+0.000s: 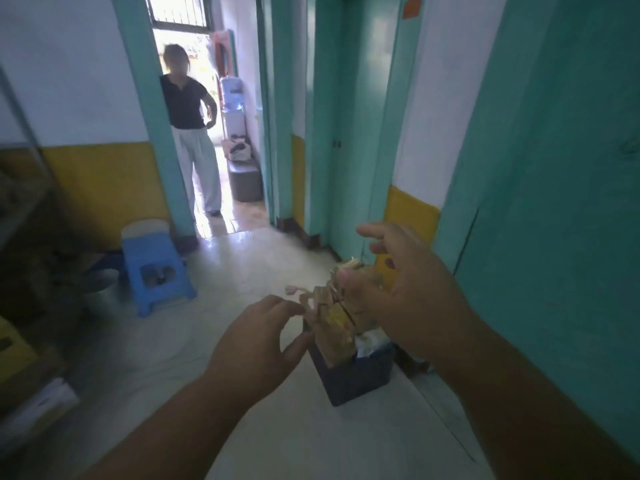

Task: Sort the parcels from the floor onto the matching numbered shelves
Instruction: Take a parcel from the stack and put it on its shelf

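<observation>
A dark blue crate (353, 377) stands on the pale floor near the teal wall on the right. Several brown cardboard parcels (334, 327) stick up out of it, blurred. My left hand (256, 341) hovers just left of the parcels with fingers apart, fingertips close to the cardboard. My right hand (412, 292) is spread wide above and to the right of the parcels, and hides part of them. Neither hand holds anything. A metal shelf rack (24, 188) with dim goods shows at the far left edge.
A blue plastic stool (156, 271) stands on the floor at left, a metal bucket (100, 289) beside it. A person (190, 133) stands in the bright doorway ahead. A water dispenser (232, 105) and a dark box (244, 180) sit beyond. Cardboard boxes (20, 368) lie bottom left.
</observation>
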